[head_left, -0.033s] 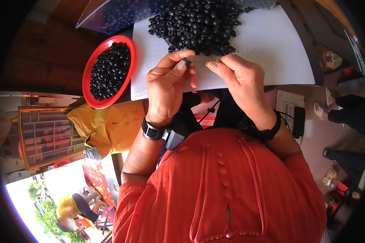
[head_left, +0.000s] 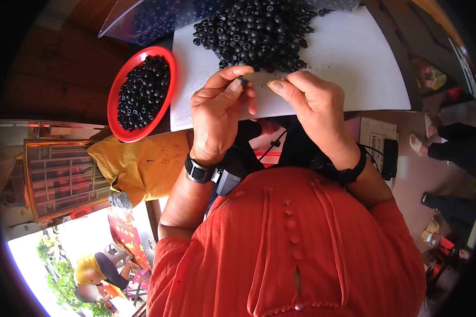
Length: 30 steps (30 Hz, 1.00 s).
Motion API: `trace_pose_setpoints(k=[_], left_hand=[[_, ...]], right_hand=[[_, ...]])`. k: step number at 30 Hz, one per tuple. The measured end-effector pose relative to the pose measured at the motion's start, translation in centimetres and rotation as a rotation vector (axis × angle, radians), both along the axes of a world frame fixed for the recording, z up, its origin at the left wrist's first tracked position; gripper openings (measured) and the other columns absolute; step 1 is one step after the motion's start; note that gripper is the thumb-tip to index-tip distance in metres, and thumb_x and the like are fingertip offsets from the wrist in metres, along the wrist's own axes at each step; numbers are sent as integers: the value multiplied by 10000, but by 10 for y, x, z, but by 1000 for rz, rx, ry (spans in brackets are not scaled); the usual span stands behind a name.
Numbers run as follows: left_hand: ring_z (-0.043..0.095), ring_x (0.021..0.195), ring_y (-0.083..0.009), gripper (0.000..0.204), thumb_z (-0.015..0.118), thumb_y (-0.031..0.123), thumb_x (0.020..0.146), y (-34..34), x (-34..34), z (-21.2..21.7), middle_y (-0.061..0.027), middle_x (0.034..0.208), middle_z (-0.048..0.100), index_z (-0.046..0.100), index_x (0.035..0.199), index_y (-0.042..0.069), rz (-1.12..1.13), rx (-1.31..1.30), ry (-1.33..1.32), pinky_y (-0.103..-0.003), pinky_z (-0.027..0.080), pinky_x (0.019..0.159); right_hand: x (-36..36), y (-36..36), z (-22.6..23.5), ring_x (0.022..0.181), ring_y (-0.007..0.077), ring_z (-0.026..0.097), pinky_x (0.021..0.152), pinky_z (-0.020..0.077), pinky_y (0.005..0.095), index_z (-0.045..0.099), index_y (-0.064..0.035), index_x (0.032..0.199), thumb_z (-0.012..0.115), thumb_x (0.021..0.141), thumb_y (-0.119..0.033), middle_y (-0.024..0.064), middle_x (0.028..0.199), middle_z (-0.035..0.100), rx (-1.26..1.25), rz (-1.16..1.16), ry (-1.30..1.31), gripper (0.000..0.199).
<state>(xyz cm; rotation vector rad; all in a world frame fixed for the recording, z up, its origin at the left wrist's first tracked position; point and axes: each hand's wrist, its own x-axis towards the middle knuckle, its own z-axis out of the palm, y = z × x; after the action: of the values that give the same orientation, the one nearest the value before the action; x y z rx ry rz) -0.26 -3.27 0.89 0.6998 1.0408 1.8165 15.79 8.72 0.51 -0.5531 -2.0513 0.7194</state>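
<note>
My left hand [head_left: 222, 100] pinches a small black rounded piece [head_left: 242, 81] between thumb and forefinger, just in front of a heap. My right hand [head_left: 317, 98] is a short way to its right, with thumb and forefinger pressed together. Whatever sits in that pinch, if anything, is too small to make out. The two hands are apart, above the near edge of a white board [head_left: 365, 63]. Beyond them lies the big heap of black knob-like pieces [head_left: 259, 31], some showing hollow round ends. More such pieces [head_left: 143, 95] fill a red oval tray [head_left: 112, 113] on the left.
A clear plastic sheet or bin wall [head_left: 143, 21] stands behind the board. Below the tray hangs a yellow bag [head_left: 148, 164], beside a framed panel [head_left: 63, 177]. A white box [head_left: 378, 137] is at the right. Other people's legs [head_left: 452, 142] and a seated person [head_left: 98, 269] appear farther off.
</note>
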Motion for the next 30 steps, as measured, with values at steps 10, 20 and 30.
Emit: trace_pose_setpoints(k=[10,20,30], left_hand=[[639,762,-207,269,560,35,1067,2,2,6,-137,975,688,669,1291,-66,34,11,-20,-316,538,703],[655,845,-195,279,561,47,1066,-5,3,3,-137,1045,680,661,1305,-58,66,26,-2,-322,555,653],[616,770,-81,241,668,-20,940,-73,-96,40,-22,916,677,783,1143,41,804,-384,919,-228,502,604]], right_hand=[[5,0,4,496,192,507,496,407,350,667,-29,782,788,945,-222,92,607,562,-182,50,59,280],[1,-2,0,508,142,461,500,384,340,635,-15,763,796,939,-189,89,598,516,-149,27,31,295],[5,-1,2,548,96,414,505,363,281,667,18,801,791,964,-195,30,600,508,-184,75,77,295]])
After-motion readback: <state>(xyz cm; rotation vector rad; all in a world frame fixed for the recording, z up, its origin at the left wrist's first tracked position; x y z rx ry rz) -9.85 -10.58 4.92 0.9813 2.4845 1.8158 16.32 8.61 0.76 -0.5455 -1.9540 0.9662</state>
